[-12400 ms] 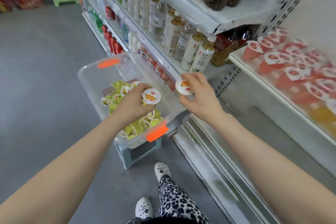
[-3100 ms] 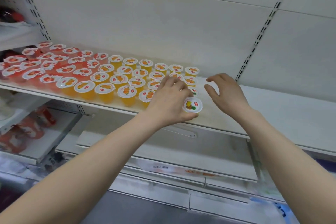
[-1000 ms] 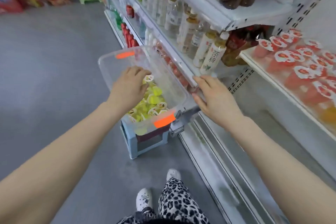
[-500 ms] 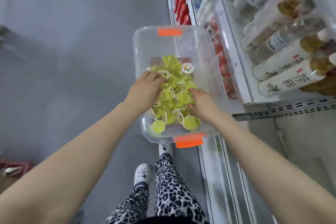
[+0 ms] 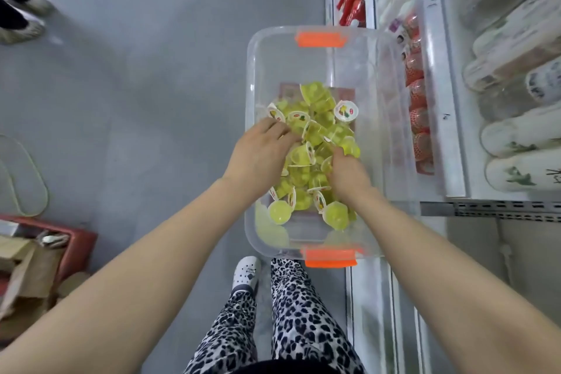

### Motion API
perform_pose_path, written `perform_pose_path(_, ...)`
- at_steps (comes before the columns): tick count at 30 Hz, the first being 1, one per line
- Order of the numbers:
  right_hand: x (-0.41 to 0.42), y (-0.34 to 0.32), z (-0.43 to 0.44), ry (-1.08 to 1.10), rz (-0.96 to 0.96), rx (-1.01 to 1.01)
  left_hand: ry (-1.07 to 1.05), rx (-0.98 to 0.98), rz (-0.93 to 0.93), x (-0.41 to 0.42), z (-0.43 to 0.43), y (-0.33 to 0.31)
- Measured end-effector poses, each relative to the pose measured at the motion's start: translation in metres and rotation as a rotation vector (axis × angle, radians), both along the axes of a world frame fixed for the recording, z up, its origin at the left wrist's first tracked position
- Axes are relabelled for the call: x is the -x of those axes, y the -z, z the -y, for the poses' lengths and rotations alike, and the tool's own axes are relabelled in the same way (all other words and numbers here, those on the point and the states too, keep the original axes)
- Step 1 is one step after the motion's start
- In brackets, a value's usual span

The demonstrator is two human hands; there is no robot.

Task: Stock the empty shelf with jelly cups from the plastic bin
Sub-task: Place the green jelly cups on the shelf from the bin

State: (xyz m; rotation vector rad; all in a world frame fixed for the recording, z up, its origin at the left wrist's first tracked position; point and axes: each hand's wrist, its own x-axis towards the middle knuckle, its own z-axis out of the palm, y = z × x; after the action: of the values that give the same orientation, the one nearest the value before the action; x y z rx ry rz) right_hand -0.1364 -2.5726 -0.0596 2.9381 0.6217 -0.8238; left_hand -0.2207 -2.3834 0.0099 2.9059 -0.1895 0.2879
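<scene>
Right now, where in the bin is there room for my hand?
Bare: the bin's far end, between the jelly cups and the orange clip, and along its right wall. Crowded: the middle, around the left hand and right hand.

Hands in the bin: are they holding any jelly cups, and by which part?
Cannot tell: the left hand and right hand lie on the jelly cups, backs up, hiding any grip.

I count one bin [image 5: 252, 70] with two orange latches [image 5: 321, 39], holding a jumble of cups [image 5: 315, 130], well over a dozen, too heaped to number exactly. Two hands are in it, left hand [image 5: 261, 152] and right hand [image 5: 346, 174]. On the floor: one white shoe [image 5: 246, 272], one red crate [image 5: 82, 237].
</scene>
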Motion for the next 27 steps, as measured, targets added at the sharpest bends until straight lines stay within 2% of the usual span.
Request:
perform_pose_path(4, 0.01, -0.029, 0.01, 0.072, 0.015, -0.114, -0.016, -0.124, -0.23, -0.003, 0.008, -0.004)
perform_pose_path(6, 0.019, -0.049, 0.019, 0.059, 0.08, -0.195, -0.022, -0.104, -0.328, -0.012, 0.017, -0.006)
perform_pose_path(12, 0.031, -0.092, 0.048, 0.003, 0.295, -0.364, 0.052, -0.046, -0.425, -0.07, 0.041, 0.01)
perform_pose_path(18, 0.034, -0.085, 0.058, -0.1, 0.397, -0.347, 0.195, -0.142, -0.615, -0.108, 0.06, 0.051)
perform_pose_path(21, 0.033, -0.082, 0.059, -0.124, 0.432, -0.339, 0.188, -0.16, -0.655, -0.112, 0.065, 0.064)
perform_pose_path(27, 0.034, -0.082, 0.059, -0.119, 0.433, -0.35, 0.101, 0.028, -0.616, -0.104, 0.063, 0.052)
